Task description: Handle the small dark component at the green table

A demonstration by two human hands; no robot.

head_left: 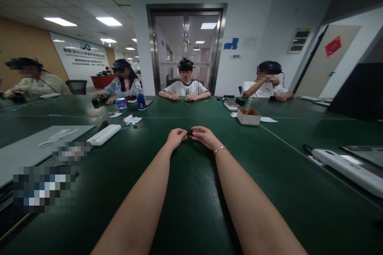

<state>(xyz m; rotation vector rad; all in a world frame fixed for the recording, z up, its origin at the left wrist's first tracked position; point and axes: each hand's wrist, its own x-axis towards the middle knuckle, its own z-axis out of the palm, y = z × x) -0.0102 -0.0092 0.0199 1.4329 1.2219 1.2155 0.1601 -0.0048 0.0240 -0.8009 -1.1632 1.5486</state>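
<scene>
Both my arms stretch forward over the dark green table (191, 191). My left hand (176, 137) and my right hand (202, 135) meet at the fingertips, each pinched on a small black object (189, 132) held between them just above the tabletop. The object is too small to identify. A thin bracelet (220, 150) circles my right wrist.
A white power strip (104, 134) lies left of my hands, another white device (347, 169) at the right. A small cardboard box (249, 116) stands ahead right; bottles (140, 99) ahead left. Several people sit along the far side, one opposite me (185, 87). A grey mat (36, 147) lies left.
</scene>
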